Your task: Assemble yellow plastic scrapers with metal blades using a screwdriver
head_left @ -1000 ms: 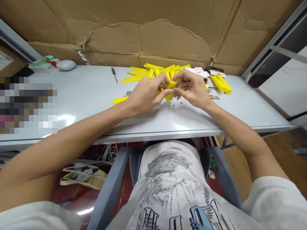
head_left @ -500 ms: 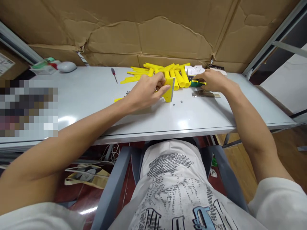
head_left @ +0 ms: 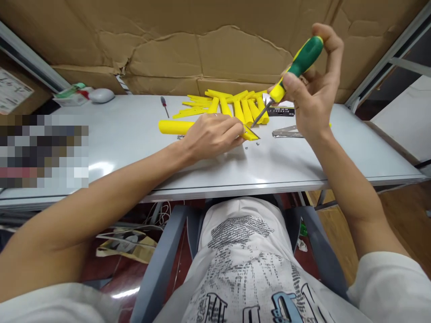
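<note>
My left hand (head_left: 215,137) is closed around a yellow scraper (head_left: 173,127) with a tube-like handle and a wide head edged by a thin metal blade. The handle points left and the head sticks out to the right of my fingers. Raised on the right, my right hand (head_left: 318,89) grips a screwdriver (head_left: 306,56) by its green and yellow handle. Its shaft slants down to the left, and the tip is at the scraper head; whether it touches a screw I cannot tell. Two tiny metal fasteners (head_left: 257,143) lie just below the head.
Several yellow scraper pieces (head_left: 237,105) are piled at the back, before a cardboard wall (head_left: 168,54). Metal blades (head_left: 286,132) lie right of the fasteners. A small screwdriver (head_left: 164,104) and a white mouse (head_left: 101,95) rest farther left on the white table (head_left: 134,116).
My right hand has picked up the green and yellow screwdriver from the table and brought its tip to the scraper. My left hand has turned the scraper so its head lies flatter.
</note>
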Available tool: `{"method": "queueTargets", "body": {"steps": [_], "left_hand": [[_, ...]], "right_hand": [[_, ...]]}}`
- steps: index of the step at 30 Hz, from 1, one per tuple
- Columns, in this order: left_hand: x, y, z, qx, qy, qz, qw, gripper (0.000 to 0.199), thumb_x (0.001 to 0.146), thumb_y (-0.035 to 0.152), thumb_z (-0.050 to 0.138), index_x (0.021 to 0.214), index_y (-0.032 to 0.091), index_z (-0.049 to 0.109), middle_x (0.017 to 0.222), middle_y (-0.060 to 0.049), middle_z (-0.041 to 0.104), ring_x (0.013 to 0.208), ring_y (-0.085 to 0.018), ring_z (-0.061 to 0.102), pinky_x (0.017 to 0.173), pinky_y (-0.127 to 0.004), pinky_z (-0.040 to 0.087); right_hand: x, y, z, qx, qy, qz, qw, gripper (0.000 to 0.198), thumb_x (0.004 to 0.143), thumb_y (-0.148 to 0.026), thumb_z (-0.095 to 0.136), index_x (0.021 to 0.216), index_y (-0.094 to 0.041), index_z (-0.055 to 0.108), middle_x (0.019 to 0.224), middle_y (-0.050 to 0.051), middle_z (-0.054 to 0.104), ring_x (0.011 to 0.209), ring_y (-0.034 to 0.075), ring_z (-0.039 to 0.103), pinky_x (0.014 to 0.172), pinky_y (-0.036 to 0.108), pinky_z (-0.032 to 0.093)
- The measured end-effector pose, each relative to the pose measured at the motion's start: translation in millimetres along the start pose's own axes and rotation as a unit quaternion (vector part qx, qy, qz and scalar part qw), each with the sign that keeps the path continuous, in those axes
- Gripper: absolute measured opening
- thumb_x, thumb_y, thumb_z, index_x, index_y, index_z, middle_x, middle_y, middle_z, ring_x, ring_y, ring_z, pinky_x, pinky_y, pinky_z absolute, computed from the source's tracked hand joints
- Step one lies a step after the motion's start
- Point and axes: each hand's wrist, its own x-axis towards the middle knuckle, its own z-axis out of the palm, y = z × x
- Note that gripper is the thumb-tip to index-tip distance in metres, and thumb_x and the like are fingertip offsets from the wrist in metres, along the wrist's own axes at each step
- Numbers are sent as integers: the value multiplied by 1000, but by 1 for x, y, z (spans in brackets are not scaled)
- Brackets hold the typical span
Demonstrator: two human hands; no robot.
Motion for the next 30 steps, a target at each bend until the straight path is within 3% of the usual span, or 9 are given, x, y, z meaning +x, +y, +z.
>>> {"method": "queueTargets", "body": {"steps": [3,6,14,18,24,30], "left_hand": [[-1,-3,3,50,30,88,994,37,138,47,54,115,27,75,114,-9,92,90,-29,88,77,-42,63],[-1,-3,6,51,47,99,993,38,139,46,54,115,27,76,113,-7,92,86,-26,87,74,-41,62],[5,9,-10,-26,-101,-31,994,36,132,49,58,112,30,81,124,-13,93,107,-36,91,88,-56,71],[8,12,-14,-36,-116,-35,992,38,131,51,57,110,30,80,127,-15,93,110,-38,90,89,-58,71],[7,12,-12,-27,-124,-31,991,39,131,52,55,110,29,80,122,-14,92,110,-37,90,92,-58,72],[6,10,-11,-24,-113,-12,993,37,131,48,55,113,29,80,127,-15,92,107,-39,90,91,-60,71]], "right_hand": [[-9,-6,16,46,7,-16,999,105,88,-99,95,173,-54,54,191,-1,66,151,43,82,119,67,82],[-11,-12,17,43,-7,-3,999,104,86,-97,102,168,-51,58,202,-5,56,148,40,82,123,61,83],[-7,-5,3,-22,-6,-10,1000,99,92,-92,92,178,-59,58,213,-16,38,157,43,79,125,62,83],[-10,-13,6,-9,-25,-8,1000,101,91,-89,93,179,-56,56,212,-12,43,163,45,75,128,66,82],[-11,-25,14,2,10,-63,998,84,88,-76,95,161,-46,64,193,-3,57,130,34,84,124,52,84],[-10,-18,12,4,-30,-55,998,78,94,-79,94,162,-59,64,203,-11,48,141,42,85,111,59,86]]}}
